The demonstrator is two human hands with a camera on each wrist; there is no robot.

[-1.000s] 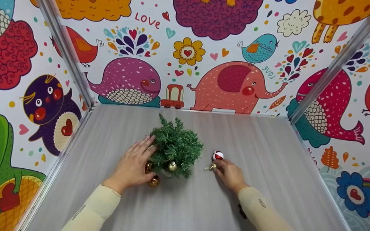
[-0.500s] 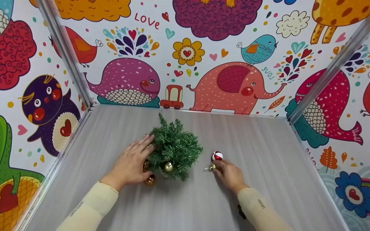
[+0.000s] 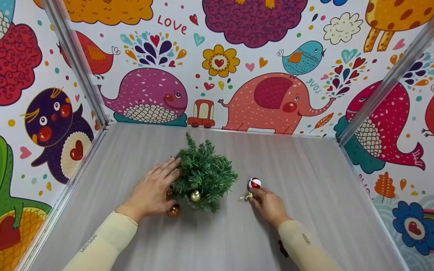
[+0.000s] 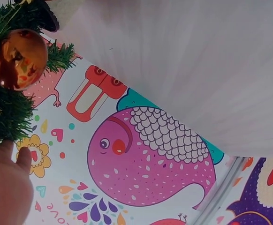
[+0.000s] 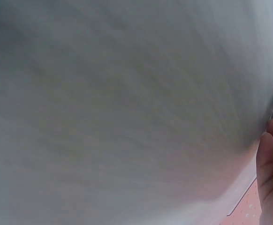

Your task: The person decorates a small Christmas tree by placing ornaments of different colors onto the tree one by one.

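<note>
Tree stands with the left hand, thumb and fingers wide, against its nine o'clock side, apparently steadying it, while at four o'clock the right hand pinches a gold ornament, a pick-up step seemingly calling next for a clean lift.

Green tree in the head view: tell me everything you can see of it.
The green tree is small and bushy, with needle-like branches that look like plastic. It is on the gray table, its narrow tip at the far side; its base is mostly hidden. A pale gold ball hangs on its near side; copper balls show at lower left. The left hand touches its left side.
</note>
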